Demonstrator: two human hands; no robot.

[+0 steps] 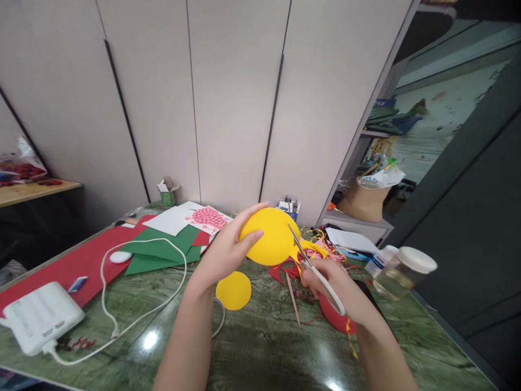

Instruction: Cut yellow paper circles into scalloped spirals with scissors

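My left hand (226,251) grips a yellow paper disc (272,239) by its left edge and holds it up above the green marble table (260,342). My right hand (328,282) is closed on white-handled scissors (313,266), and their blades meet the disc's right edge. A curled yellow offcut (313,248) hangs from the disc beside the blades. A smaller yellow paper circle (233,290) lies flat on the table below my left hand.
Red and green paper sheets (160,250), white card and a pink-dotted sheet lie at the left. A white power bank (38,316) with its cable sits front left. Paper scraps, a wooden stick (293,298), a red piece and a glass jar (401,271) stand at the right.
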